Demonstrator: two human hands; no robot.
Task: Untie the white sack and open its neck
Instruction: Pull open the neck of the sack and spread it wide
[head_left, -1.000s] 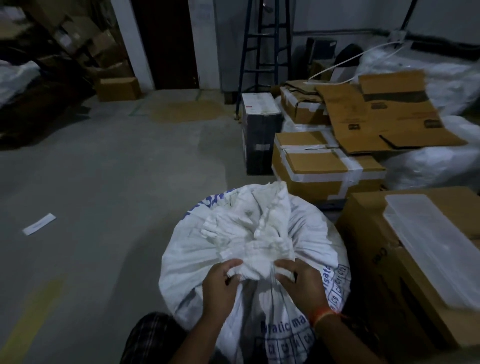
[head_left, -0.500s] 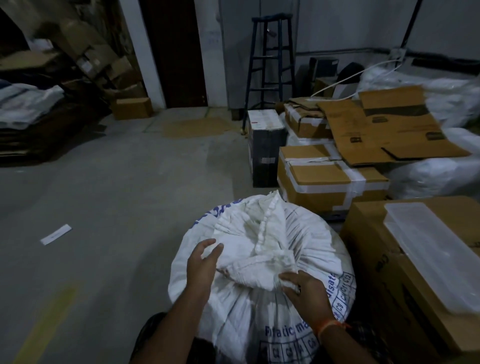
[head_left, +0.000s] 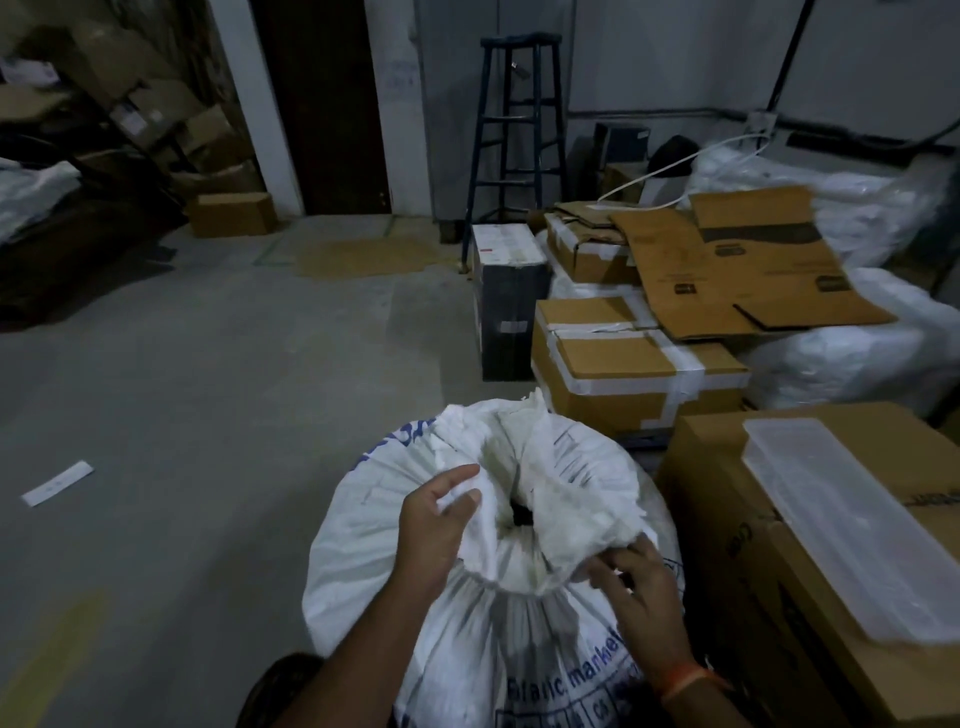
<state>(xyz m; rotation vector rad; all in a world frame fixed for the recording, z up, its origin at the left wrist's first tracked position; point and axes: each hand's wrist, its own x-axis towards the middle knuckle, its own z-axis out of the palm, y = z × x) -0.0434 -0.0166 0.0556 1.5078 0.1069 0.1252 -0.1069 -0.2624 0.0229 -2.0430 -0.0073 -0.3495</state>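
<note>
Standing on the concrete floor (head_left: 218, 395) low in the middle of the view, the white sack (head_left: 457, 597) is seen bulging, with blue print on its near side. Broad bare floor is left open to the sack's left, where only a small white paper strip (head_left: 57, 483) lies well apart. On the right the room is closed in: a large cardboard box (head_left: 737, 597) stands just beside the sack, and a clear plastic lid (head_left: 852, 525) is laid on top of it. Behind the sack a taped carton (head_left: 623, 374) is set close, with a dark carton (head_left: 511, 306) beside it and a flattened cardboard sheet (head_left: 737, 270) resting over further boxes. White plastic-wrapped bundles (head_left: 852, 358) are piled along the right wall. A dark stool ladder (head_left: 519, 135) stands at the back wall, next to a dark doorway (head_left: 322, 104). More cartons are heaped at the far left.

The sack's neck (head_left: 524, 499) is gathered into ruffled folds, with a small dark opening visible at its centre. A fold on the neck's left side is pinched between thumb and fingers of the left hand (head_left: 436, 525). The right edge of the neck is gripped by the curled fingers of the right hand (head_left: 634, 587), whose wrist carries an orange band (head_left: 685, 683).
</note>
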